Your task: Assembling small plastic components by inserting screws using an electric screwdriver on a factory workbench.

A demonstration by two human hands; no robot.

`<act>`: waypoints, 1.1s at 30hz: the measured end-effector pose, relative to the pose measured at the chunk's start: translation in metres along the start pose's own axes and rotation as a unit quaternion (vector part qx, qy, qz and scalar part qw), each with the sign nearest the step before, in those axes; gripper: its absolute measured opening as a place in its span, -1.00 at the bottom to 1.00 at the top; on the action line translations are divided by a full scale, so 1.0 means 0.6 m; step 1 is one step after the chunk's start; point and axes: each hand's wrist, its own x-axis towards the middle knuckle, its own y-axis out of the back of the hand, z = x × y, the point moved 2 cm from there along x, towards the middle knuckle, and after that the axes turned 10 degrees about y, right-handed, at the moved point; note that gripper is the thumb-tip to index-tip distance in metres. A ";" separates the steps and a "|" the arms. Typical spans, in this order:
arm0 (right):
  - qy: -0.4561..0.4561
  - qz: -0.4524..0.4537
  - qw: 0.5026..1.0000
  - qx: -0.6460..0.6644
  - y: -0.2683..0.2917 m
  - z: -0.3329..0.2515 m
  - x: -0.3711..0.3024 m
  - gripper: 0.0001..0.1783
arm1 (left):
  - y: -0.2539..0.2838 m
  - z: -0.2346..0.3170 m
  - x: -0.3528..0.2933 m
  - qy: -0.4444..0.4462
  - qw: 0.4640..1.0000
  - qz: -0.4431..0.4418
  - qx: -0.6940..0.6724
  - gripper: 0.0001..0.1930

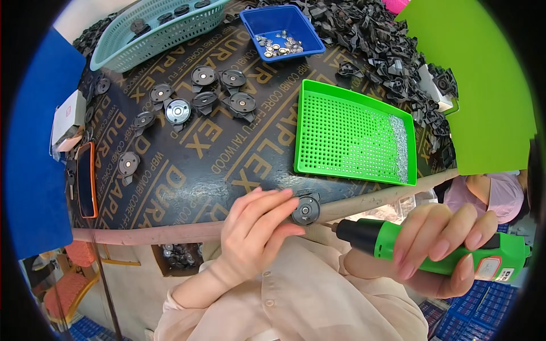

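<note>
At the table's front edge is a black plastic part with a round grey disc (307, 210). My left hand (259, 227) has its fingertips and thumb at the left side of this part, steadying it; the exact contact is partly hidden. In my right hand (441, 241) is a green electric screwdriver (392, 241), fingers wrapped round its body. Its black nose and thin bit point left, close to the disc part. Beyond my hands lies a green perforated tray (301, 145), with small silver screws (400, 150) gathered along its right side.
Several similar disc parts (178, 112) lie left of centre. Farther back are a blue bin (310, 45) of small metal pieces and a teal basket (114, 57). Black plastic parts (375, 42) are heaped at the back right. An orange-edged phone (86, 179) lies at left. Another person's sleeve (500, 196) shows at right.
</note>
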 end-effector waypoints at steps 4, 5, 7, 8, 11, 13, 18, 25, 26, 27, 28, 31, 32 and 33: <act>0.008 0.003 1.000 -0.023 -0.001 0.006 0.001 -0.77 | -0.004 0.016 -0.015 -0.083 0.993 0.046 0.075 -0.58; 0.003 0.004 1.000 -0.030 -0.001 0.009 0.000 -0.77 | -0.009 0.023 -0.014 -0.094 0.990 0.027 0.099 -0.54; 0.001 -0.002 1.000 -0.031 -0.002 0.018 -0.005 -0.77 | -0.019 0.025 -0.003 -0.081 0.991 0.010 0.106 -0.53; -0.001 -0.009 0.999 -0.032 -0.003 0.023 -0.007 -0.77 | -0.024 0.023 0.003 -0.068 0.994 -0.003 0.086 -0.55; -0.016 -0.045 0.998 -0.038 -0.005 0.027 -0.003 -0.75 | -0.033 0.013 0.007 -0.062 0.995 -0.022 0.076 -0.63; -0.032 -0.065 0.996 -0.057 -0.007 0.029 -0.002 -0.73 | -0.035 0.010 0.009 -0.070 0.994 -0.029 0.083 -0.68; -0.100 -0.134 0.982 -0.091 -0.008 0.033 0.000 -0.70 | -0.030 0.011 0.009 -0.072 0.992 -0.051 0.091 -0.71; -0.101 -0.127 0.981 -0.102 -0.014 0.035 0.002 -0.75 | -0.033 0.009 0.008 -0.076 0.991 -0.047 0.101 -0.72; -0.101 -0.129 0.981 -0.104 -0.016 0.036 0.002 -0.75 | -0.031 0.009 0.009 -0.077 0.990 -0.050 0.104 -0.72; -0.101 -0.128 0.981 -0.108 -0.016 0.036 0.004 -0.75 | -0.032 0.011 0.010 -0.081 0.990 -0.055 0.103 -0.72; -0.097 -0.136 0.981 -0.103 -0.017 0.036 0.006 -0.75 | -0.033 0.012 0.011 -0.084 0.990 -0.057 0.101 -0.72; -0.099 -0.150 0.980 -0.081 -0.025 0.045 0.005 -0.74 | -0.034 0.007 0.006 -0.094 0.988 -0.047 0.112 -0.72; -0.105 -0.156 0.980 -0.071 -0.028 0.051 0.003 -0.73 | -0.033 0.004 0.001 -0.091 0.987 -0.043 0.123 -0.72; -0.104 -0.156 0.979 -0.078 -0.028 0.049 0.006 -0.73 | -0.035 0.005 0.002 -0.096 0.987 -0.042 0.125 -0.72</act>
